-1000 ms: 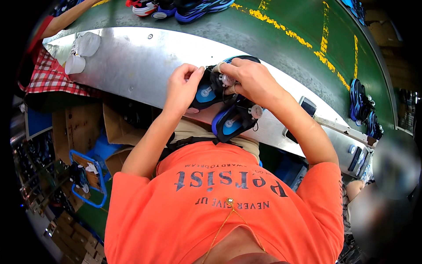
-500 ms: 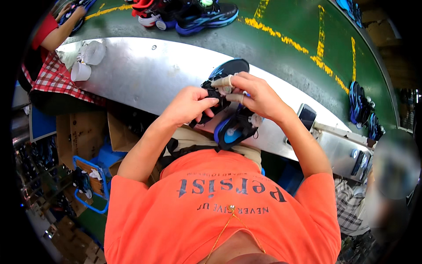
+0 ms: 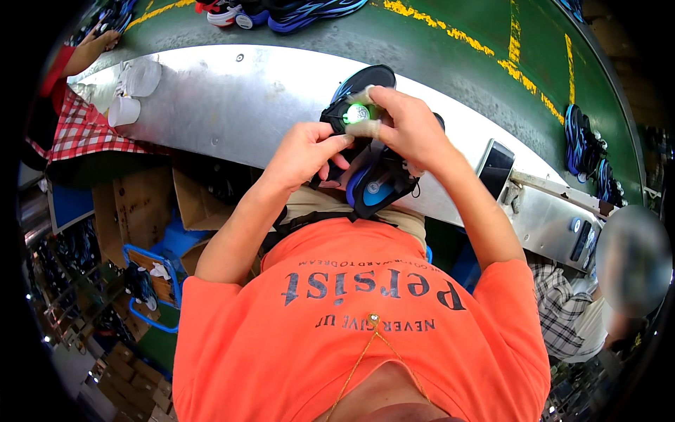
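A black and blue sneaker (image 3: 338,111) lies on the metal ledge in front of me, its toe pointing away. A round dial (image 3: 357,114) on its top glows green. My left hand (image 3: 307,153) is closed on the near left side of this sneaker, thumb on top and fingers partly hidden beneath. The thumb and forefinger of my right hand (image 3: 408,126), wrapped in pale finger covers, curl round the dial from the right. A second sneaker (image 3: 373,188), blue-lined, stands close to my body below my right wrist.
Beyond the metal ledge (image 3: 211,91) runs a green belt (image 3: 450,67) with yellow lines, carrying more sneakers (image 3: 309,14). A phone (image 3: 496,167) lies to the right. White tape rolls (image 3: 143,77) sit left, near a co-worker's arm (image 3: 84,55). Cardboard boxes (image 3: 144,211) stand below left.
The dial has lit up green. My right fingers have shifted round it, and my left hand keeps its hold. Sneakers and ledge sit slightly higher in view.
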The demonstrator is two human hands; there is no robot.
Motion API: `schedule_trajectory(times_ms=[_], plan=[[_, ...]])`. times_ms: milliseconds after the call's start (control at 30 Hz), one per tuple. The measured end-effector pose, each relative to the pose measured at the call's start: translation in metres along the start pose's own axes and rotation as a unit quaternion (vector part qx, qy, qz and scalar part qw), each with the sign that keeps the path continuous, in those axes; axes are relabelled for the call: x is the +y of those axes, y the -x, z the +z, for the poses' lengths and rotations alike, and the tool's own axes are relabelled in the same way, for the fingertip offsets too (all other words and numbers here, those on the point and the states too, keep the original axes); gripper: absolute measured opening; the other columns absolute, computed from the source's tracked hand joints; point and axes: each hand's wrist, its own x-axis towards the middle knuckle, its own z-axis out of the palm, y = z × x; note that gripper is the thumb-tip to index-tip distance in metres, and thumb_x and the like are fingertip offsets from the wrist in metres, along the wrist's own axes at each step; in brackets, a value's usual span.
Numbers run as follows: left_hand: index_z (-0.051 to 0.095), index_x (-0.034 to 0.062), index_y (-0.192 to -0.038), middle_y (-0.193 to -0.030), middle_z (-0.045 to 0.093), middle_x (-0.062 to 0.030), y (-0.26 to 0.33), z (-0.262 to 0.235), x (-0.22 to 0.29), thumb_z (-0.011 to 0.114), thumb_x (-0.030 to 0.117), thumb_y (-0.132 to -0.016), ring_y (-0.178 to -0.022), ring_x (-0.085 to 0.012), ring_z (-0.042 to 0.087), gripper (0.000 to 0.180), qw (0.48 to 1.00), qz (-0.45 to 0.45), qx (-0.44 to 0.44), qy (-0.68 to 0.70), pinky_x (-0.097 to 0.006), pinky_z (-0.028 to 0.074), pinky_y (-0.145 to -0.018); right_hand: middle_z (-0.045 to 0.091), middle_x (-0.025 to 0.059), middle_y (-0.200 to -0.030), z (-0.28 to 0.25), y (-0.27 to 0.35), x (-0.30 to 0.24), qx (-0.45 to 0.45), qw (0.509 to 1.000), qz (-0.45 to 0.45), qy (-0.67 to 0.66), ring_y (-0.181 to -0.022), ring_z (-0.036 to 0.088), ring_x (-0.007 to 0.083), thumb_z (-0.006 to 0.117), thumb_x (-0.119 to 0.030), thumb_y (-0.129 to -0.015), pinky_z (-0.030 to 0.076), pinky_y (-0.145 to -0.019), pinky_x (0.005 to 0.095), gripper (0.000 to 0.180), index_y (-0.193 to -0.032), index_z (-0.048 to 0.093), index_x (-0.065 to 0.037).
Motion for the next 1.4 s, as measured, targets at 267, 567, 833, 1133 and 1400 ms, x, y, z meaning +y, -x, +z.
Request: schedule_trajectory(times_ms=[267,567,833,1133,1400], plan=[[0.066,-0.0021,-0.093,-0.071,0.066,-0.0088,0.0,0.009,-0.003,0.059,0.017,-0.091,-0.044,-0.0071,0.049,0.021,1.0,0.016,0.017,0.008,-0.021,0.038,-0.039,0.056,0.0107,-0.07,0.003,0.003,0.005,0.025,0.998,0.054,0.031,-0.061,0.054,0.0235,0.073,-0.027,-0.078,0.045,-0.06,0.033,0.034,-0.102,0.064,-0.005],[0.065,-0.0053,-0.094,-0.093,0.068,-0.0118,0.017,0.035,0.004,0.058,0.018,-0.092,-0.067,-0.014,0.065,0.024,0.999,-0.014,-0.022,0.043,-0.022,0.044,-0.044,0.059,0.0092,-0.074,-0.019,0.024,0.005,-0.045,0.997,0.064,-0.003,-0.065,0.058,0.0215,0.07,-0.028,-0.08,0.047,-0.061,0.0324,0.032,-0.106,0.066,-0.01],[0.066,0.0033,-0.096,-0.095,0.06,-0.0039,-0.006,0.031,0.041,0.069,0.013,-0.081,-0.075,-0.011,0.053,0.018,0.892,0.301,0.062,-0.331,-0.024,0.04,-0.061,0.053,0.0032,-0.089,-0.054,0.098,0.019,-0.082,0.992,0.044,-0.087,-0.087,0.051,0.0172,0.071,-0.012,-0.075,0.045,-0.074,0.0282,0.037,-0.112,0.069,-0.014],[0.064,-0.0021,-0.099,-0.091,0.063,-0.0064,0.043,0.069,0.036,0.055,0.009,-0.092,-0.073,-0.0103,0.06,0.016,0.981,0.047,-0.119,-0.147,-0.023,0.047,-0.06,0.051,0.0051,-0.081,-0.037,0.104,0.018,0.029,0.991,0.105,-0.076,-0.068,0.048,0.0137,0.076,-0.02,-0.075,0.043,-0.063,0.0256,0.036,-0.109,0.067,-0.011],[0.058,-0.0052,-0.107,-0.104,0.062,-0.0135,0.028,0.097,0.012,0.052,0.021,-0.097,-0.085,-0.0177,0.065,0.028,0.986,-0.106,-0.108,0.065,-0.027,0.056,-0.065,0.055,0.0075,-0.077,-0.044,0.105,0.027,0.027,0.99,0.062,-0.128,-0.066,0.052,0.0175,0.073,-0.017,-0.075,0.045,-0.062,0.0288,0.037,-0.111,0.066,-0.011]])
